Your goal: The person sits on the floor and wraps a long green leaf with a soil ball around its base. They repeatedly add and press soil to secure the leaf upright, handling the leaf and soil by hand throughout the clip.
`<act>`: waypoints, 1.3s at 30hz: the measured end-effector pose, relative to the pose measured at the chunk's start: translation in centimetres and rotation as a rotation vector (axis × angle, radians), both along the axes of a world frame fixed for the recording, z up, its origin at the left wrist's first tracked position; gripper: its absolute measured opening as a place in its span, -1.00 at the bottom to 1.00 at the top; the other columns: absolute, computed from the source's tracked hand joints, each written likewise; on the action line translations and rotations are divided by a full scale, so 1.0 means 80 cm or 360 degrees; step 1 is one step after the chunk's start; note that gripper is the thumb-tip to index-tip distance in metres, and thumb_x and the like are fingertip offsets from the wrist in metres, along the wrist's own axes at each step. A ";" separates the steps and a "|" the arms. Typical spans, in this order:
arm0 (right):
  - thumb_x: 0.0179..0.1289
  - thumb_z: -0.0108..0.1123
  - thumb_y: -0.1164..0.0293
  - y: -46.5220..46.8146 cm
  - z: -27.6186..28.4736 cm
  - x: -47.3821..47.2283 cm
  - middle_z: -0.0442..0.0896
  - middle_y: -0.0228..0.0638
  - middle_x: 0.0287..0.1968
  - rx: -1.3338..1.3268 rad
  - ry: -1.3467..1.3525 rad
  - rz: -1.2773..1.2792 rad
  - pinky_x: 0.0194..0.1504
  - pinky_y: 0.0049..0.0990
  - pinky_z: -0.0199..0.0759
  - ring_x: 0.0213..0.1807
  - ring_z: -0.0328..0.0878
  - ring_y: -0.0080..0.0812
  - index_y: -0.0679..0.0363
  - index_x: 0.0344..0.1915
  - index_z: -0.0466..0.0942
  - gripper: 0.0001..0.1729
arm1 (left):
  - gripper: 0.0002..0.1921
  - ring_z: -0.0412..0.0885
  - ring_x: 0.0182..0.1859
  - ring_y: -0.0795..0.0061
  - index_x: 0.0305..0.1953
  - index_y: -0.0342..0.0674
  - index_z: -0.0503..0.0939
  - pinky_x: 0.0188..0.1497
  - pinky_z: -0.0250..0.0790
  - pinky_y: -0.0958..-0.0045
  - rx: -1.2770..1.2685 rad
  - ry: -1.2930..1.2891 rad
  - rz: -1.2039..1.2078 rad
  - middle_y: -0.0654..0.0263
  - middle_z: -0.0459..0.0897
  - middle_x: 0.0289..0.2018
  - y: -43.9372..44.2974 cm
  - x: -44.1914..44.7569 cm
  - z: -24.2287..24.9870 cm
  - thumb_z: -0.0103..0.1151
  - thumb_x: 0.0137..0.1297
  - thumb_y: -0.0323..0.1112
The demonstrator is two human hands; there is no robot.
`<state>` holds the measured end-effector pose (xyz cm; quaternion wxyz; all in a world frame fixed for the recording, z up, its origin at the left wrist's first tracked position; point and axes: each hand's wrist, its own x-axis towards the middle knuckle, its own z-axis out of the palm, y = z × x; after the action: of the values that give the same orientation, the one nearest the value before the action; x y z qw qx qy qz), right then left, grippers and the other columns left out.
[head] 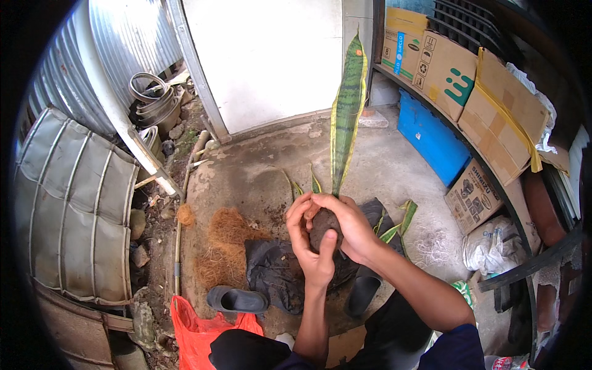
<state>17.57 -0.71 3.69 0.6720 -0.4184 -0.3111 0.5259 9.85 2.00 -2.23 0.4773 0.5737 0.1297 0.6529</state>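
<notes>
My left hand (309,252) and my right hand (352,222) are cupped around a ball of dark soil (323,226) at the base of a snake plant. Its tall green leaf (347,106) with yellow margins rises upright above my fingers. The left thumb presses on the front of the soil ball. My right hand wraps its far side, and the fingertips of both hands meet near the top. Below them, a black plastic sheet (273,268) lies on the ground, partly hidden by my arms. More variegated leaves (393,231) lie to the right of my hands.
Brown coconut fibre (226,240) lies at left, above a grey slipper (237,299) and a red plastic bag (199,330). White string (434,245) is heaped on the concrete at right. A shelf with cardboard boxes (444,74) stands beyond, with a blue crate (430,136) underneath.
</notes>
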 end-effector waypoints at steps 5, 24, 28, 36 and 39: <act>0.36 0.05 0.21 0.000 0.000 0.006 0.57 -0.39 -0.41 -0.0063 0.0036 -0.0025 -0.14 -0.50 0.31 -0.30 0.49 -0.53 0.24 -0.39 0.56 -0.67 | -0.33 0.27 0.33 0.23 0.26 -0.25 0.26 0.37 0.04 0.25 0.0068 0.0060 -0.0050 0.04 0.30 0.29 0.001 0.001 0.002 0.29 0.22 -0.13; 0.30 0.10 0.16 0.005 0.005 0.018 0.54 -0.37 -0.44 -0.0254 0.0425 -0.0154 -0.18 -0.41 0.44 -0.33 0.53 -0.44 0.14 -0.44 0.44 -0.69 | -0.73 0.41 0.22 0.26 -0.36 -0.29 0.39 0.28 0.21 0.16 -0.0316 -0.0471 -0.0149 0.07 0.44 0.12 0.003 0.007 0.001 -0.08 0.50 -0.27; 0.30 0.11 0.17 0.005 0.003 0.018 0.52 -0.37 -0.44 -0.0236 0.0417 -0.0171 -0.18 -0.40 0.45 -0.33 0.54 -0.43 0.14 -0.44 0.43 -0.70 | -0.72 0.44 0.18 0.27 -0.35 -0.30 0.41 0.24 0.25 0.19 -0.0372 -0.0439 -0.0088 0.10 0.47 0.07 0.009 0.001 -0.001 -0.09 0.51 -0.25; 0.33 0.09 0.18 0.001 0.003 0.015 0.57 -0.39 -0.40 -0.0212 0.0087 -0.0194 -0.27 -0.48 0.43 -0.35 0.54 -0.52 0.17 -0.38 0.51 -0.71 | -0.90 0.44 0.15 0.28 -0.20 -0.27 0.60 0.24 0.21 0.26 -0.0261 0.0187 0.0121 0.13 0.50 0.05 0.010 -0.016 0.015 0.15 0.30 -0.43; 0.33 0.10 0.19 0.000 0.003 0.013 0.57 -0.41 -0.40 -0.0196 0.0015 -0.0216 -0.31 -0.52 0.41 -0.37 0.53 -0.56 0.19 -0.37 0.52 -0.71 | -0.90 0.42 0.17 0.25 -0.23 -0.25 0.62 0.24 0.19 0.24 -0.0170 0.0261 0.0174 0.13 0.51 0.05 0.013 -0.020 0.016 0.20 0.23 -0.46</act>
<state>18.59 -0.69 3.96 0.6806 -0.4766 -0.2458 0.4992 8.23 3.07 -0.94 0.4585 0.5910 0.2340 0.6210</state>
